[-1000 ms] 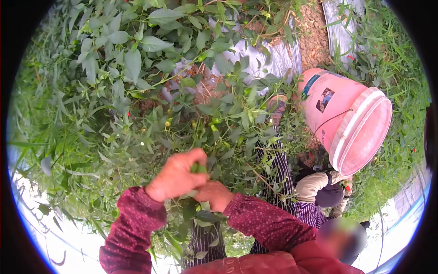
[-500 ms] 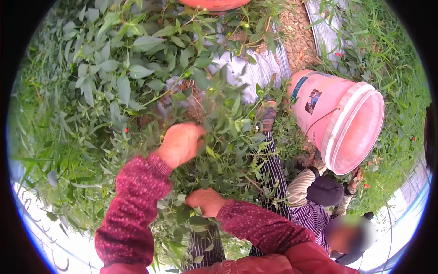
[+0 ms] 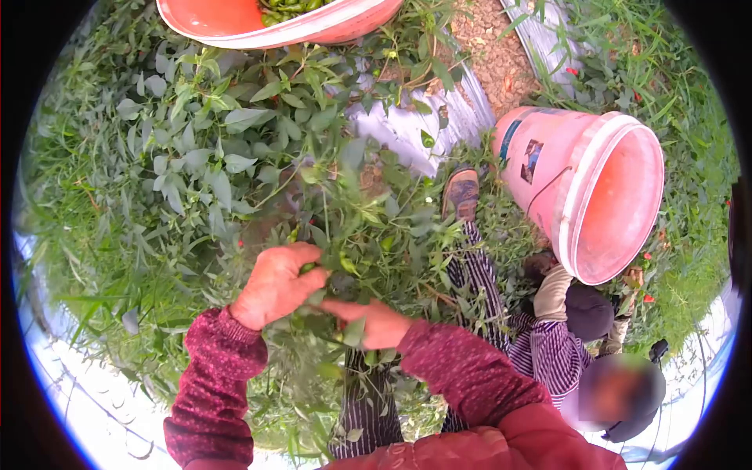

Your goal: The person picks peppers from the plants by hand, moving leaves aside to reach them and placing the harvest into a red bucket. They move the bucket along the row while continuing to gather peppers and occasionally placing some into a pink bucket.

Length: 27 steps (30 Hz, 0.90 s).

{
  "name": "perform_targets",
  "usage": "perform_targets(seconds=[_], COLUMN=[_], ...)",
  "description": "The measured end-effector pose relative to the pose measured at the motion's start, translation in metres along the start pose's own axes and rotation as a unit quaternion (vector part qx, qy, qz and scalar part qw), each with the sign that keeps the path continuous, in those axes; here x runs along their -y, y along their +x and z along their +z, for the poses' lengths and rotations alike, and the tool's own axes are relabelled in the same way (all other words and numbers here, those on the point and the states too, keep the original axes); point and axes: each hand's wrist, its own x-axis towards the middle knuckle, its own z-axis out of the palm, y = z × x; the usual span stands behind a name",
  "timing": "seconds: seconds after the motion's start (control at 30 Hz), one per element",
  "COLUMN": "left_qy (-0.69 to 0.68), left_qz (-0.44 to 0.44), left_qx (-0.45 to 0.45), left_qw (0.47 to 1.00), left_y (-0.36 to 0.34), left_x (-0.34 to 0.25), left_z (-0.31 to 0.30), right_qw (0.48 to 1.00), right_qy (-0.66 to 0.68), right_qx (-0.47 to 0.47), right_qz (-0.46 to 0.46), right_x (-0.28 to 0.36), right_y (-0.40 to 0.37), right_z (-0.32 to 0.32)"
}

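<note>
My left hand (image 3: 280,283) is closed among the pepper plants (image 3: 376,235), thumb and forefinger pinched round a small green pepper (image 3: 306,268). Just above its knuckles hangs another green pepper (image 3: 294,234). My right hand (image 3: 374,323) is close by on the right, its forefinger stretched toward the left hand's fingertips. A leaf (image 3: 354,332) covers part of that right hand, and its lower fingers are hard to make out. Leaves and thin stems surround both hands.
A bucket (image 3: 235,39) with green peppers inside is at the top edge. A second pink bucket (image 3: 540,164) lies tilted at right, beside another person (image 3: 548,345) crouching in the plants. Pale plastic sheeting (image 3: 407,129) and bare soil (image 3: 493,55) show between rows.
My left hand has moved down and left and now pinches a green pepper. My right hand has extended its forefinger toward it. More of the top bucket shows, with peppers visible.
</note>
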Motion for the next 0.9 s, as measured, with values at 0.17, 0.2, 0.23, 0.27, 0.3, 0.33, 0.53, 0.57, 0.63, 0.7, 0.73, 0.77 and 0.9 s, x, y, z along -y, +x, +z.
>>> perform_targets(seconds=[0.17,0.2,0.23,0.27,0.3,0.33,0.53,0.57,0.63,0.7,0.73,0.77,0.9], left_qy=[-0.045,-0.065,-0.065,-0.029,0.007,0.015,0.132,0.145,0.172,0.075,0.098,0.101,-0.192], left_qz=[-0.004,-0.036,-0.039,-0.012,0.016,0.031,0.102,0.111,0.093,-0.007,-0.014,-0.017,-0.163], left_qx=[-0.034,-0.018,-0.017,-0.026,-0.035,-0.045,0.002,0.003,-0.019,0.006,0.024,0.024,0.119], left_qw=[0.998,0.997,0.997,0.999,0.999,0.998,0.986,0.983,0.98,0.997,0.995,0.994,0.96], left_y=[-0.032,-0.038,-0.043,-0.045,-0.045,-0.045,-0.065,-0.07,-0.078,-0.083,-0.086,-0.088,-0.106], left_x=[0.003,-0.004,-0.002,0.002,0.004,0.001,-0.001,0.0,-0.002,-0.013,-0.012,-0.012,-0.015], left_z=[0.016,0.017,0.022,0.028,0.031,0.033,0.028,0.026,0.026,0.019,0.017,0.014,0.008], right_qw=[0.949,0.936,0.917,0.917,0.917,0.931,0.995,0.995,0.98,0.961,0.97,0.975,0.972], right_qy=[0.261,0.245,0.227,0.215,0.216,0.229,-0.001,0.002,0.099,0.072,0.085,0.096,-0.13], right_qx=[-0.174,-0.251,-0.327,-0.333,-0.333,-0.282,-0.087,-0.086,-0.101,-0.163,-0.12,-0.077,-0.192], right_qz=[0.034,0.027,0.019,0.038,0.038,0.037,-0.051,-0.051,-0.141,-0.21,-0.196,-0.183,0.028], right_x=[0.007,0.008,0.008,0.003,-0.008,-0.02,-0.007,-0.011,-0.035,-0.077,-0.067,-0.043,0.008], right_y=[-0.007,-0.003,0.0,0.004,0.01,0.017,0.017,0.017,0.018,0.038,0.039,0.034,0.021], right_z=[-0.031,-0.03,-0.03,-0.031,-0.029,-0.026,-0.026,-0.021,0.001,0.038,0.029,0.015,0.001])
